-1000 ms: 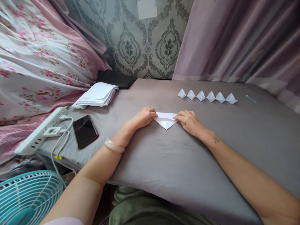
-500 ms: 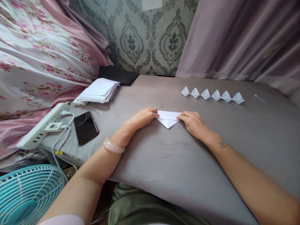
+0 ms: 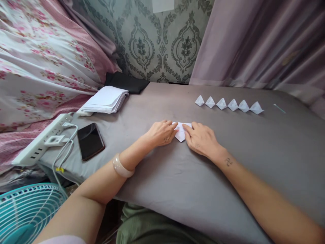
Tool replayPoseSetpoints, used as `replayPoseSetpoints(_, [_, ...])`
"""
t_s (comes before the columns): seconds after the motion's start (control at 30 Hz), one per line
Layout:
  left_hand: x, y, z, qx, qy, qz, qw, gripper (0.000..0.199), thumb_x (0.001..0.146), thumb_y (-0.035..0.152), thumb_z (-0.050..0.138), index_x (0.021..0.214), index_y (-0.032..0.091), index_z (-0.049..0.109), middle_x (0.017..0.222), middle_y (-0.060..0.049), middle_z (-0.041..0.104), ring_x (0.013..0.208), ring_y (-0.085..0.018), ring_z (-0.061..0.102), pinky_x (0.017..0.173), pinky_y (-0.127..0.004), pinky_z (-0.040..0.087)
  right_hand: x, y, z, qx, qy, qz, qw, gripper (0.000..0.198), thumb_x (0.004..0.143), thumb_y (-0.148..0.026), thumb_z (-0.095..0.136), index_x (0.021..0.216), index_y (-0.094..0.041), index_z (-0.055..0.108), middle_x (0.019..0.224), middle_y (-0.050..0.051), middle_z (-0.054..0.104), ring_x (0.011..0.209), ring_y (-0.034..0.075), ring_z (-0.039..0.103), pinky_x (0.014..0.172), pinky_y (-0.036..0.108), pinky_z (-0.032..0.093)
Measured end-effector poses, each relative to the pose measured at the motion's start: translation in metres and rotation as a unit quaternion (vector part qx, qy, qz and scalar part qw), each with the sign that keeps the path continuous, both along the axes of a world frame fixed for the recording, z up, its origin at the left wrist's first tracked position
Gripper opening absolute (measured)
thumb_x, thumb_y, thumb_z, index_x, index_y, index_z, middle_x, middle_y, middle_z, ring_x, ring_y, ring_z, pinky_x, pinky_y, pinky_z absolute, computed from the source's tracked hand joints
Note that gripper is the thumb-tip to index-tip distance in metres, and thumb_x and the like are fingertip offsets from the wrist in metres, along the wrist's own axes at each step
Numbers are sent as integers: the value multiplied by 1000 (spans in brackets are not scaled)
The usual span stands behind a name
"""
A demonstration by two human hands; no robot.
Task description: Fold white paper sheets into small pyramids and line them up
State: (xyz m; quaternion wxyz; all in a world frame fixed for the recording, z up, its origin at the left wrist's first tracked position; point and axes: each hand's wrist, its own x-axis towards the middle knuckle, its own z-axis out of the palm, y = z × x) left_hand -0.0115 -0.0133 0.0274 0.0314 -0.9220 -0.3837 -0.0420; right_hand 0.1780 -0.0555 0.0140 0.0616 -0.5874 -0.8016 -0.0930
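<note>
A small sheet of white folded paper (image 3: 180, 135) lies flat on the grey cloth, its point toward me. From the left, the fingers of my left hand (image 3: 163, 132) grip and press its left side. My right hand (image 3: 202, 137) does the same on the right, with the index finger lying over the upper face of the paper. Both hands cover the side corners, so the folds beneath the fingers are hidden. Behind them, to the right, stands a row of several white folded paper boats (image 3: 221, 104).
At the left lie a stack of white paper (image 3: 105, 99), a black phone (image 3: 90, 141) and a white power strip (image 3: 43, 140) with cables. A turquoise fan (image 3: 30, 213) stands below the table edge. A thin stick (image 3: 279, 108) lies at the far right.
Both hands have moved inward, closer together, over the paper. Its side corners, which stuck out before, are now folded in or covered by the fingers. The view has shifted slightly.
</note>
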Motion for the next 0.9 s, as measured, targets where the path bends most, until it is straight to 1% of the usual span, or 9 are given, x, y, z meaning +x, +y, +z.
replayPoseSetpoints(0.1, [11,-5,-7,21,28,10,999,46,99,40,24,115,11,57,101,-15,59,91,-25,58,63,-30,41,-11,-4,-1,-6,-28,-15,999,46,98,-38,29,136,-26,52,102,13,59,91,26,54,74,36,34])
replayPoseSetpoints(0.23, [16,-9,-16,43,39,30,998,47,99,36,24,113,6,57,103,-18,57,96,-26,56,63,-30,42,-12,-9,-2,-20,-37,-33,999,47,99,-40,27,138,-29,50,104,13,56,96,26,51,75,35,34])
replayPoseSetpoints(0.33, [15,-12,-18,44,31,45,998,46,99,35,25,111,5,57,104,-18,57,97,-26,55,62,-31,43,-8,-10,-3,-28,-29,-43,998,47,99,-39,29,137,-23,51,106,14,56,98,27,50,77,36,36])
replayPoseSetpoints(0.5, [8,-13,-16,15,24,73,997,44,100,36,26,110,7,58,106,-17,57,97,-25,55,60,-31,45,-3,-10,-4,-28,-6,-54,998,46,98,-34,31,131,-12,54,106,15,56,98,27,51,77,36,39])
replayPoseSetpoints(0.6, [5,-13,-15,9,22,84,996,46,100,36,25,106,8,61,105,-16,58,95,-25,56,59,-31,45,-1,-11,-5,-24,1,-62,998,44,97,-32,33,125,-7,57,105,16,57,98,27,52,74,36,41])
replayPoseSetpoints(0.73, [4,-14,-13,6,18,86,996,46,100,35,25,99,10,64,102,-16,60,92,-24,57,58,-30,44,4,-13,-6,-7,2,-75,997,41,97,-29,33,114,-6,63,101,16,58,95,28,53,70,36,42])
replayPoseSetpoints(0.8, [5,-13,-11,1,8,90,996,45,99,34,27,96,11,65,100,-15,61,90,-22,57,58,-29,42,7,-11,-6,1,13,-82,997,40,96,-28,33,107,-9,66,99,16,59,93,27,54,68,36,41])
replayPoseSetpoints(0.9, [6,-4,-9,-19,-19,104,994,46,99,36,29,85,12,66,93,-14,62,87,-21,58,58,-28,41,14,-2,-7,-5,56,-100,993,40,97,-31,35,86,-16,71,94,12,61,91,24,55,62,34,38])
